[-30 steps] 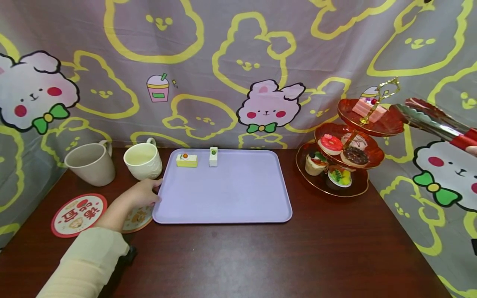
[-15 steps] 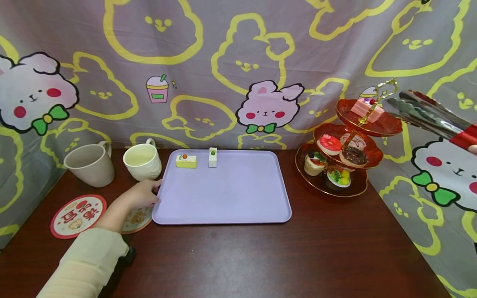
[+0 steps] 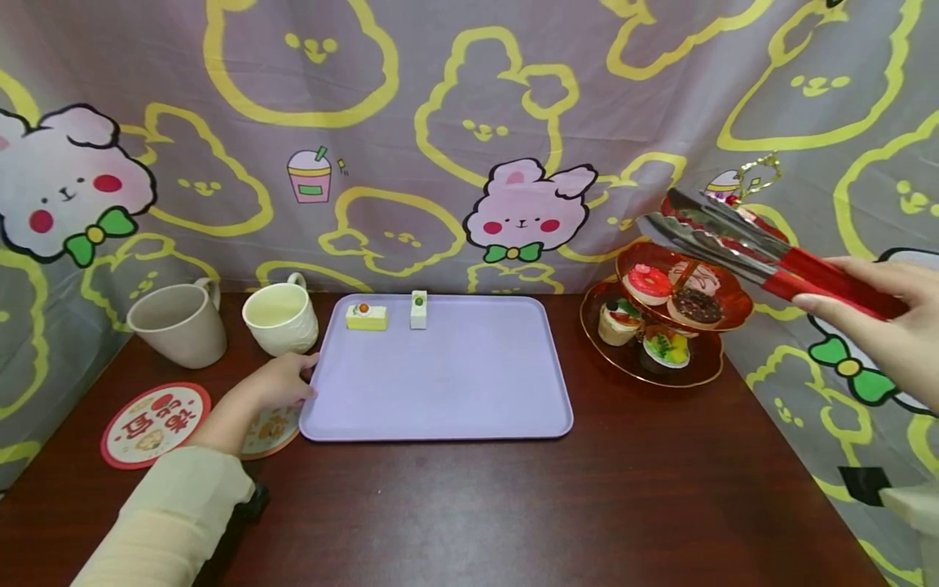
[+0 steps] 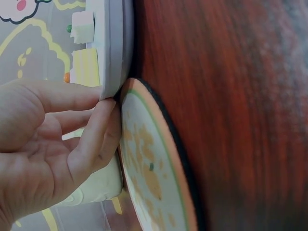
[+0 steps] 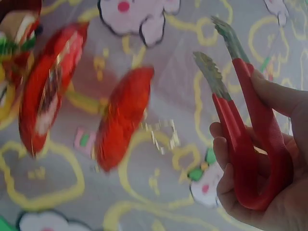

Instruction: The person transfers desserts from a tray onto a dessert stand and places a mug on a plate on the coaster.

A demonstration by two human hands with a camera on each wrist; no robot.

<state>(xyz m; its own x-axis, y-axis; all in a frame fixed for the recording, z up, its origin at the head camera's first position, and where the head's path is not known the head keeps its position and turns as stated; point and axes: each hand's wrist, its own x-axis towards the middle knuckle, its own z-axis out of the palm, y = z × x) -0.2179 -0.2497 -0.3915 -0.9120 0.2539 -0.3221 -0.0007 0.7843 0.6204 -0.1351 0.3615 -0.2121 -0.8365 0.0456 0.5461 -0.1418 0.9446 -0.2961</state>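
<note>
My left hand pinches the left rim of a lilac tray between thumb and fingers, as the left wrist view shows. Two small cake slices lie at the tray's back left: a yellow-and-white one and a white one. At the right, my right hand grips red-handled metal tongs. Their tips are apart with nothing between them, in front of the top tier of a red three-tier stand in the head view. They hide most of the pink cake slice on that tier.
Doughnuts fill the middle tier; cupcake-like tarts sit on the bottom one. A grey mug and a cream cup stand at the back left. Two round coasters lie before them. A patterned cloth hangs behind.
The tongs have swung left from beside the stand to in front of its top tier, bringing my right hand into the head view. My left hand and the tray have stayed put.
</note>
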